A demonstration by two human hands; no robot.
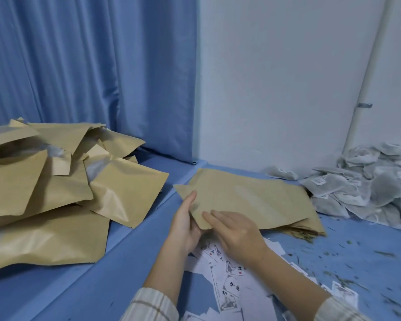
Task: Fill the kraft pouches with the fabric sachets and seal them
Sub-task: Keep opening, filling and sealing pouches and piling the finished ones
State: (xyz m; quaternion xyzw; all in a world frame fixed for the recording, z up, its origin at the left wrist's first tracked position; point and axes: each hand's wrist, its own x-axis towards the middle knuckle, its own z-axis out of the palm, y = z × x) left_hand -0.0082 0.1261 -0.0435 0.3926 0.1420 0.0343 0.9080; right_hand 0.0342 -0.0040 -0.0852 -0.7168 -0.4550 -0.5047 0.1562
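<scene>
A flat kraft pouch (248, 200) is held over the near edge of a stack of empty pouches (306, 230) at the middle of the blue table (125, 262). Its near-left corner is gripped by the left hand (185, 225), with the thumb laid along the left edge and the fingers curled beneath, while the right hand (236, 232) is laid on top with fingers nearly straight and pressed on the paper; whether its thumb is tucked under the edge cannot be told. The pouch appears flat and unfilled, and its mouth is not seen to be opened — so the step in hand is judged to be the taking up or parting of a fresh pouch before filling. At the far right, against the white wall, a heap of fabric sachets (366, 186) is piled, well apart from both hands; no sachet is held. On the left a loose pile of kraft pouches (63, 188) is spread, several puffed and creased, with a silvery lining shown at some mouths; whether these are filled and sealed cannot be settled, though their bulk suggests that some may already be done. Printed paper cards (229, 274) are scattered near the wrists, and dry herb crumbs (347, 258) are strewn over the near right of the table. Much is judged to be left — the thick stack and the large sachet heap are yet to be worked through.
</scene>
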